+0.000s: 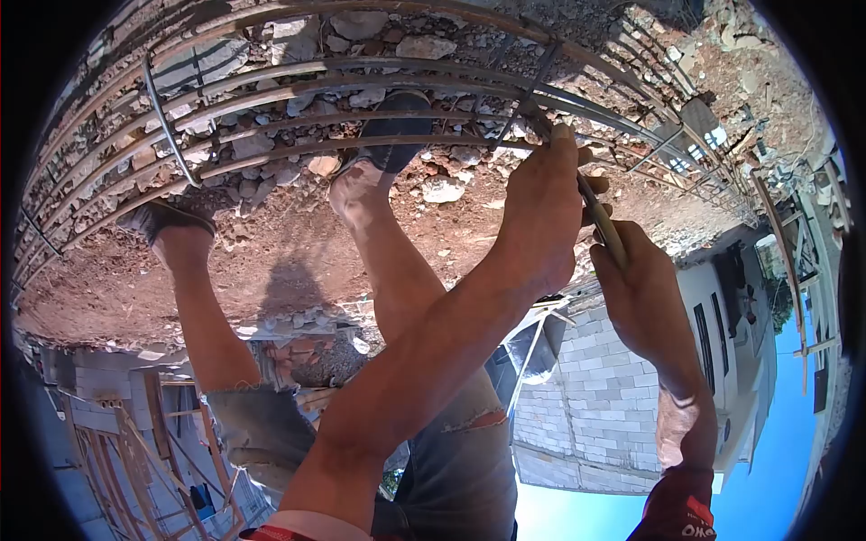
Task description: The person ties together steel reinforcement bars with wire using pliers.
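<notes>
My left hand (546, 203) is closed around the front part of a hand tool that looks like pincers (612, 242), its thumb lying along it. My right hand (639, 293) grips the olive-coloured handle end. The tool's dark head reaches a crossing of the long steel rebars (316, 83) and a stirrup (539, 81); its jaws are too dark to make out. The bars run in a bundle across the upper view, and another bent stirrup (164, 122) loops round them at left. Any tie wire at the crossing is hidden by my left hand.
Rubble (442, 187) and red soil (271, 243) lie under the bars. My two feet, in dark shoes (399, 135), stand close to the cage. A block wall (604, 388), a pale building and timber props (99, 442) appear upside down behind me.
</notes>
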`<action>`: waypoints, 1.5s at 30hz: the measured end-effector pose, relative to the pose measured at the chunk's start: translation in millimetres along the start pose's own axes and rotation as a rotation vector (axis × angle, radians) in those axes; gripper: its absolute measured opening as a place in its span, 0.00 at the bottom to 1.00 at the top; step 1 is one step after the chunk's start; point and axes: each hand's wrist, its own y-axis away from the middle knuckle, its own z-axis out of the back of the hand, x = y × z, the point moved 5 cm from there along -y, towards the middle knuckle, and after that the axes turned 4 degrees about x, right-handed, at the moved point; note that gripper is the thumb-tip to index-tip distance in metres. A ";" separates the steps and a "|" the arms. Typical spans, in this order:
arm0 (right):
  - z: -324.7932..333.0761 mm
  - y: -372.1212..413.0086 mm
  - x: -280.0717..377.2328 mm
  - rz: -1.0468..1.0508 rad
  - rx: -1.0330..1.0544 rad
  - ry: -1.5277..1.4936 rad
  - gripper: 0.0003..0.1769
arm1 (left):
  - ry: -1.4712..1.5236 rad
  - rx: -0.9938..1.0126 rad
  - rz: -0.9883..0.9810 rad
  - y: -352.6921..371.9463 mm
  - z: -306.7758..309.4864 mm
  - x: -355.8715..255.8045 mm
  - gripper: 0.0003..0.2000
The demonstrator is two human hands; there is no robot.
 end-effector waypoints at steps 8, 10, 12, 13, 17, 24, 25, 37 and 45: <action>9.1 2.0 5.6 -0.022 -0.102 0.348 0.10 | 0.054 -0.162 0.104 -16.5 -15.9 13.2 0.17; 32.1 1.7 4.0 0.194 -0.330 0.637 0.15 | 0.302 -0.135 0.070 -19.1 -34.5 16.1 0.19; 26.6 0.2 -0.8 0.269 -0.445 0.778 0.18 | 0.345 -0.064 0.065 -26.6 -28.8 24.8 0.20; 17.6 0.6 -3.7 0.272 -0.467 0.803 0.20 | 0.384 0.006 0.053 -31.0 -25.4 29.6 0.20; 0.9 -4.2 -26.9 -0.222 0.294 -0.042 0.16 | 0.266 0.238 0.183 -29.1 -0.1 31.4 0.18; 21.1 -11.8 -29.4 -0.342 0.545 -0.489 0.12 | 0.317 0.300 0.135 -25.5 -11.6 34.6 0.19; 34.8 -18.4 -23.8 -0.192 0.427 -0.155 0.14 | 0.264 0.190 0.044 -23.4 -14.7 32.2 0.22; -46.3 -19.7 -43.0 -0.159 -0.141 0.256 0.18 | -0.163 -0.421 0.110 -24.3 12.7 33.9 0.16; -37.3 -10.0 -30.2 -0.188 0.513 -0.805 0.11 | 0.174 0.187 0.271 -21.2 11.8 29.1 0.19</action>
